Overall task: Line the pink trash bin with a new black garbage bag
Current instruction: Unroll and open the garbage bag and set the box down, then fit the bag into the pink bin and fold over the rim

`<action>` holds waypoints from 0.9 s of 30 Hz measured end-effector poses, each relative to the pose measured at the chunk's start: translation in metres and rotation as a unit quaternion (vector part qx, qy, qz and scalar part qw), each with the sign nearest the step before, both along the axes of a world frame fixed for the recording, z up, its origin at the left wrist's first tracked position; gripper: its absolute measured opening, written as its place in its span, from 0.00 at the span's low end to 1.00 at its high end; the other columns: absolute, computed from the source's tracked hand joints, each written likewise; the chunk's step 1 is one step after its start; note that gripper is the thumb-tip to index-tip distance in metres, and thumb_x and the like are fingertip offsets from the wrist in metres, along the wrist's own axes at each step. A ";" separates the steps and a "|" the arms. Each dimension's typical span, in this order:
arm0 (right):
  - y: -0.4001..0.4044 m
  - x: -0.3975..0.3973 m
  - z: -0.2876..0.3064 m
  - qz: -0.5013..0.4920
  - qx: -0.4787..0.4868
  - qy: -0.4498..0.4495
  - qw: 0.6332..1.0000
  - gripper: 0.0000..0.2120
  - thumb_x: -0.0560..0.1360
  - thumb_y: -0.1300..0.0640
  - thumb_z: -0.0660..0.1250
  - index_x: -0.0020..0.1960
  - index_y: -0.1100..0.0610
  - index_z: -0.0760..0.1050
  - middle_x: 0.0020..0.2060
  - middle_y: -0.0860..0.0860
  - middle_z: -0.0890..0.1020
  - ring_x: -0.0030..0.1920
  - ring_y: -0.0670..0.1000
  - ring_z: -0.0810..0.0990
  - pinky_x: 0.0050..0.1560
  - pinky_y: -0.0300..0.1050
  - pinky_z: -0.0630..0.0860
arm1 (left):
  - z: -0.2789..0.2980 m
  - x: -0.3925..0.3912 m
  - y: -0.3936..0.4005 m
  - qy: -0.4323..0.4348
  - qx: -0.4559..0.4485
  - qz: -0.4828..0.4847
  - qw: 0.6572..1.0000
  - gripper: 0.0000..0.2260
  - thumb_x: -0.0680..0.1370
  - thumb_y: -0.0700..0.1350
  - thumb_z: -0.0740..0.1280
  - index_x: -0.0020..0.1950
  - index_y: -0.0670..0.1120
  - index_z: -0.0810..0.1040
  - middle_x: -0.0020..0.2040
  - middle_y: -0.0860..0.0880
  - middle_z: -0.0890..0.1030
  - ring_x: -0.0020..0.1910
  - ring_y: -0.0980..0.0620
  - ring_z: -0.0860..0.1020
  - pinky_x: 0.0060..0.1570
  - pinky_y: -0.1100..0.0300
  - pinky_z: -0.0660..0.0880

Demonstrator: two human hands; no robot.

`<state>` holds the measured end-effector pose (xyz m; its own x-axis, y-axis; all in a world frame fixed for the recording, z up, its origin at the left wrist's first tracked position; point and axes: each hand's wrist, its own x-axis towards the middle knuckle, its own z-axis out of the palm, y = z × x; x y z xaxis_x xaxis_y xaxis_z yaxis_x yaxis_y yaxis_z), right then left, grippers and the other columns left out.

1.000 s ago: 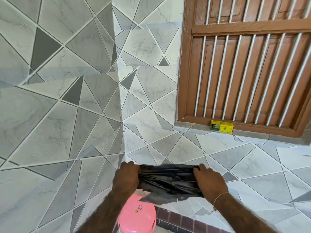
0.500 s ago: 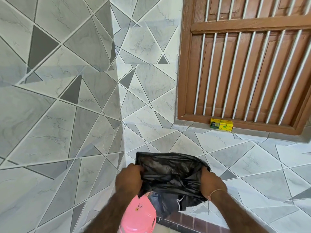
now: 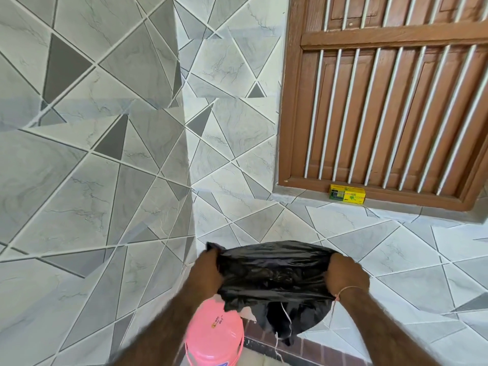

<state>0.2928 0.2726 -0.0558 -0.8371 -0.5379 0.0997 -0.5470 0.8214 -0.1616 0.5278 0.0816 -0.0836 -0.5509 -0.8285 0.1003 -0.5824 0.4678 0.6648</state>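
The left hand (image 3: 208, 270) and right hand (image 3: 346, 276) each hold a closed grip on the black garbage bag (image 3: 274, 276), stretched between them in the air. The pink trash bin (image 3: 215, 336) stands below, apparently lidded. Judged early: opening the bin, inserting and fitting the bag remain.

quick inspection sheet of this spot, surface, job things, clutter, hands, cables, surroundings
surface: grey tiled walls meeting at a corner; dark brick strip at the bottom
job's things: black garbage bag held in the air, mouth stretched wide; pink trash bin below, lid closed, not lined
clutter: yellow box on the window sill
grippers: left hand and right hand each grip a side of the bag's mouth
cables: nothing seen; a thin white string hangs at the bag
surroundings: brown wooden window with white bars, shutters closed
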 end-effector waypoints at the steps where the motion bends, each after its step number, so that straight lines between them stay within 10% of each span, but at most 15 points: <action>1: -0.001 -0.005 0.003 0.002 -0.020 -0.013 1.000 0.15 0.76 0.60 0.54 0.60 0.58 0.73 0.59 0.57 0.79 0.60 0.59 0.78 0.58 0.50 0.74 | 0.001 0.002 -0.005 -0.149 -0.075 -0.068 0.984 0.12 0.72 0.43 0.67 0.56 0.46 0.78 0.55 0.47 0.80 0.54 0.46 0.81 0.55 0.51 0.78; 3: -0.003 -0.012 0.009 0.019 -0.027 -0.005 0.999 0.16 0.77 0.61 0.52 0.62 0.60 0.71 0.60 0.59 0.78 0.60 0.62 0.78 0.59 0.51 0.74 | 0.010 0.010 -0.009 -0.332 -0.150 -0.118 0.924 0.12 0.75 0.44 0.64 0.58 0.46 0.78 0.57 0.45 0.80 0.56 0.43 0.81 0.55 0.49 0.79; 6: -0.008 -0.020 0.027 0.036 -0.036 0.015 0.999 0.17 0.78 0.60 0.50 0.64 0.59 0.69 0.60 0.61 0.76 0.60 0.65 0.77 0.59 0.54 0.74 | 0.049 0.005 -0.014 -0.358 -0.228 -0.056 0.903 0.13 0.78 0.41 0.61 0.62 0.45 0.74 0.59 0.44 0.77 0.60 0.41 0.79 0.56 0.48 0.77; 10: -0.012 -0.017 0.089 0.039 -0.162 0.094 0.982 0.16 0.77 0.61 0.55 0.65 0.58 0.68 0.55 0.64 0.76 0.53 0.69 0.79 0.52 0.60 0.75 | 0.128 0.003 -0.011 -0.052 -0.315 0.147 0.936 0.16 0.75 0.38 0.59 0.63 0.44 0.72 0.59 0.42 0.73 0.57 0.38 0.75 0.50 0.43 0.77; 12: -0.014 -0.010 0.096 0.062 -0.290 0.155 0.942 0.14 0.75 0.61 0.59 0.60 0.62 0.71 0.52 0.65 0.77 0.46 0.70 0.80 0.44 0.60 0.76 | 0.131 0.002 0.000 0.146 -0.402 0.215 0.878 0.18 0.72 0.36 0.61 0.62 0.42 0.72 0.60 0.41 0.73 0.55 0.39 0.73 0.49 0.46 0.75; 14: -0.013 -0.006 0.062 0.087 -0.229 0.152 0.958 0.12 0.77 0.60 0.58 0.57 0.64 0.73 0.50 0.65 0.80 0.46 0.68 0.81 0.44 0.58 0.77 | 0.087 0.004 0.010 0.090 -0.445 0.159 0.876 0.18 0.71 0.36 0.62 0.61 0.40 0.74 0.55 0.38 0.76 0.49 0.38 0.75 0.45 0.48 0.75; 16: 0.003 0.006 -0.008 0.098 0.022 -0.053 0.994 0.17 0.80 0.56 0.52 0.62 0.62 0.72 0.58 0.62 0.80 0.57 0.63 0.79 0.57 0.55 0.76 | -0.009 0.019 0.022 -0.198 -0.294 0.017 0.935 0.15 0.76 0.38 0.62 0.62 0.44 0.76 0.52 0.41 0.79 0.48 0.39 0.81 0.45 0.49 0.81; 18: 0.025 0.008 -0.069 0.099 0.111 -0.150 0.977 0.18 0.79 0.54 0.53 0.64 0.57 0.73 0.61 0.58 0.80 0.61 0.59 0.78 0.61 0.51 0.75 | -0.081 0.044 0.023 -0.301 -0.218 -0.021 0.928 0.12 0.76 0.43 0.66 0.59 0.50 0.77 0.52 0.46 0.78 0.51 0.44 0.81 0.45 0.49 0.82; 22: 0.047 -0.008 -0.103 0.109 0.205 -0.158 0.960 0.22 0.71 0.49 0.56 0.62 0.53 0.74 0.61 0.53 0.81 0.61 0.55 0.80 0.58 0.46 0.77 | -0.092 0.066 0.026 -0.328 -0.102 -0.034 0.939 0.16 0.79 0.42 0.56 0.65 0.53 0.72 0.59 0.49 0.73 0.60 0.47 0.75 0.56 0.49 0.78; 27: 0.021 -0.016 -0.088 0.011 0.027 -0.182 0.983 0.16 0.77 0.55 0.59 0.59 0.61 0.77 0.59 0.58 0.81 0.61 0.59 0.78 0.59 0.47 0.75 | -0.067 0.036 0.017 -0.153 0.029 0.101 0.983 0.21 0.75 0.41 0.62 0.68 0.46 0.69 0.61 0.42 0.75 0.60 0.39 0.77 0.60 0.48 0.74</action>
